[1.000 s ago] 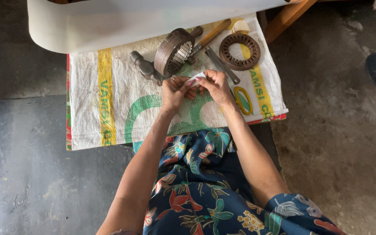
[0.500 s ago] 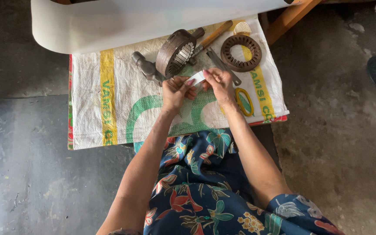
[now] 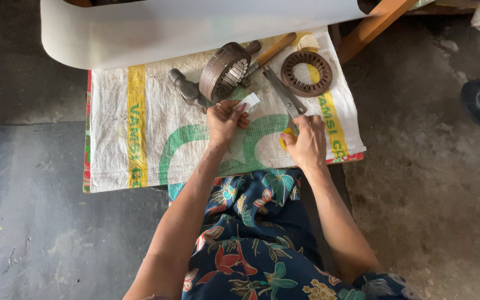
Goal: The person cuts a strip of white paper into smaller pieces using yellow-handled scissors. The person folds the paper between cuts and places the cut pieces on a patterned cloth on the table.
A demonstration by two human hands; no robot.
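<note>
Scissors (image 3: 286, 100) with yellow handles lie on the woven sack (image 3: 140, 133), just right of the round metal motor core (image 3: 226, 71); the right hand (image 3: 306, 143) is closed over their handles. Left hand (image 3: 224, 119), just below the core, pinches a small white paper strip (image 3: 250, 102). A hammer (image 3: 187, 90) lies left of the core, a flat metal ring (image 3: 306, 73) to its right.

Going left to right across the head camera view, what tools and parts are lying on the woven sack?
Hammer → toothed metal cylinder → white paper strip in the left hand → scissors under the right hand → slotted metal ring.
</note>
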